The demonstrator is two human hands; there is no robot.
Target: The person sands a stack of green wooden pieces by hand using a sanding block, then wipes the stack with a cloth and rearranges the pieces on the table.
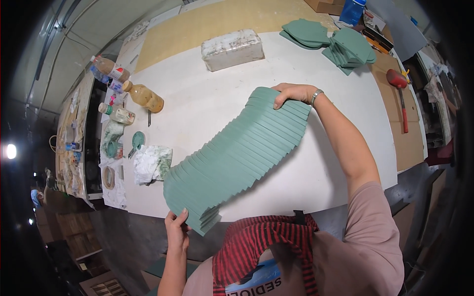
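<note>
A long fanned row of flat green sheets (237,148) stretches slantwise over the white tabletop, its pieces overlapping like a spread deck. My right hand (294,94) closes on its far right end, the thumb on the top face and the other fingers mostly out of sight. At the near left end, past the table's front edge, my left hand (177,228) pinches the corner with the thumb on top. A crumpled white cloth with green stains (152,164) lies beside the left end of the fan.
A white-wrapped block (233,49) sits at the back. More green shaped sheets (349,48) are piled at the far right, near a red mallet (401,93) on cardboard. Along the left edge lie a bottle of yellowish liquid (144,96), other bottles and a tape roll (108,176).
</note>
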